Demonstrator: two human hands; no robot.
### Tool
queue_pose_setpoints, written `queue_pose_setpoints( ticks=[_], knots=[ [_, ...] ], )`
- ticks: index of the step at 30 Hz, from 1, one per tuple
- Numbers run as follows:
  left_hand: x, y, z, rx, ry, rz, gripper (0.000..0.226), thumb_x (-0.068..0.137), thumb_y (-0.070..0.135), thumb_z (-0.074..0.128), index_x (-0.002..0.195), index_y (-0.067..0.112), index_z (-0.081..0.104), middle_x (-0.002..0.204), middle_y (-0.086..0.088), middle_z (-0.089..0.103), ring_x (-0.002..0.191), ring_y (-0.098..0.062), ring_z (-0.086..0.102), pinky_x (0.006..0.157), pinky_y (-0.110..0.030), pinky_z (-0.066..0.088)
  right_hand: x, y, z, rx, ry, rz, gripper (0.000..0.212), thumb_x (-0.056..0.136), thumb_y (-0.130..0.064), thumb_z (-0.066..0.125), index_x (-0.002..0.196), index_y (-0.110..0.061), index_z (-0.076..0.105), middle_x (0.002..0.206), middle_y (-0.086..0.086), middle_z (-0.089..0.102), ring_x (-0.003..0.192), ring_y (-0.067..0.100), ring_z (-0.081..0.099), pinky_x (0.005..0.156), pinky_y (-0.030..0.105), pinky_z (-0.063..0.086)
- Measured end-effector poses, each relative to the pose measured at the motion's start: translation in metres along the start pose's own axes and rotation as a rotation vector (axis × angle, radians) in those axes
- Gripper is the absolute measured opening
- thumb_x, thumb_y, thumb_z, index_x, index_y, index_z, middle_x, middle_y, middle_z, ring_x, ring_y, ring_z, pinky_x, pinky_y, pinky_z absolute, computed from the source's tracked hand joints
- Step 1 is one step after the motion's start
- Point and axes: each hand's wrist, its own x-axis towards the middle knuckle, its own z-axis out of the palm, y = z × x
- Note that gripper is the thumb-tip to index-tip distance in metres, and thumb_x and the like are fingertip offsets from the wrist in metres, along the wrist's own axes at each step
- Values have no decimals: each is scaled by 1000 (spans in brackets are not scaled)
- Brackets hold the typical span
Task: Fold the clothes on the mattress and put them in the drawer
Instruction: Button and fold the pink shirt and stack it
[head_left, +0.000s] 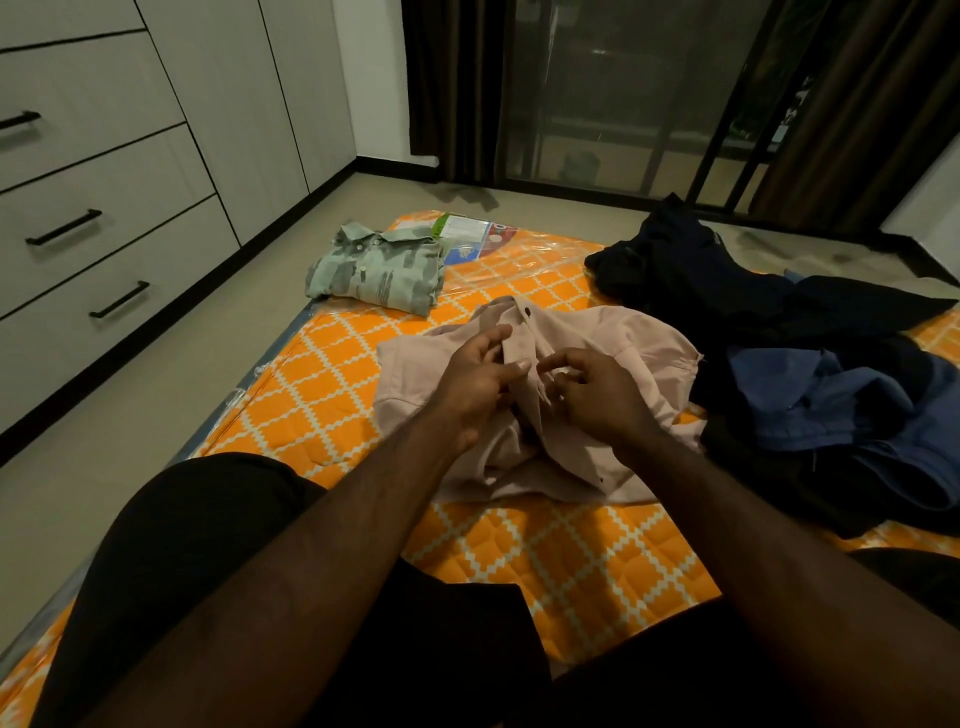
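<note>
A pale pink shirt (613, 343) lies spread in the middle of the orange patterned mattress (332, 374). My left hand (475, 384) pinches the shirt's button strip between thumb and fingers. My right hand (597, 389) pinches the facing edge of the same shirt, fingers curled. A folded grey-green patterned shirt (376, 270) sits at the mattress's far left corner. To the right lies a heap of unfolded dark and blue clothes (810, 374). White drawers with black handles (104, 244) line the left wall, all closed.
Beige floor (156, 395) runs between the mattress and the drawers. Dark curtains and a glass door (597, 93) stand at the back. My legs in black shorts (208, 571) rest on the mattress's near end.
</note>
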Motion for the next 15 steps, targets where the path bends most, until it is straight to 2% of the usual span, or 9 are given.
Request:
queue_pose_setpoints(
  ticks=[2, 5, 6, 9, 12, 15],
  knots=[
    [1, -4, -1, 8, -7, -1, 62, 94, -9, 61, 149, 15, 46, 117, 10, 69, 97, -9, 74, 71, -25, 58, -1, 0, 1, -20, 11, -48, 32, 97, -2, 56, 116, -22, 72, 94, 0, 75, 80, 12, 70, 75, 42, 62],
    [3, -7, -1, 13, 7, 8, 63, 92, -14, 59, 146, 17, 49, 125, 4, 68, 106, -15, 72, 77, -29, 60, -4, 0, 5, -151, 87, -175, 24, 97, -17, 66, 120, -19, 73, 101, -5, 73, 76, -3, 59, 67, 21, 54],
    [4, -7, -2, 19, 34, 11, 61, 91, -16, 59, 143, 16, 52, 124, -1, 69, 106, -18, 72, 78, -31, 61, -5, 0, 7, -182, 111, -196, 25, 96, -24, 68, 120, -19, 73, 101, -4, 73, 76, -4, 59, 67, 20, 53],
    [3, -8, -4, 101, 143, 7, 51, 88, -14, 62, 130, 15, 62, 119, -10, 69, 98, -24, 72, 69, -31, 62, -6, 2, 14, -210, 122, -194, 31, 90, -37, 75, 117, -23, 72, 96, -8, 73, 79, 1, 66, 68, 26, 59],
    [0, -9, -5, 132, 184, 2, 44, 88, -11, 65, 122, 16, 66, 117, -10, 68, 86, -20, 71, 56, -24, 56, -4, 4, 18, -246, 124, -190, 29, 89, -33, 76, 114, -20, 72, 97, -4, 75, 81, 6, 67, 71, 27, 60],
    [1, -8, -4, 143, 219, 19, 40, 88, -9, 67, 117, 18, 68, 110, -9, 70, 79, -19, 70, 55, -27, 57, -3, 4, 19, -219, 151, -172, 14, 89, -26, 76, 100, -17, 76, 90, -4, 73, 79, 7, 66, 74, 32, 60]
  ],
)
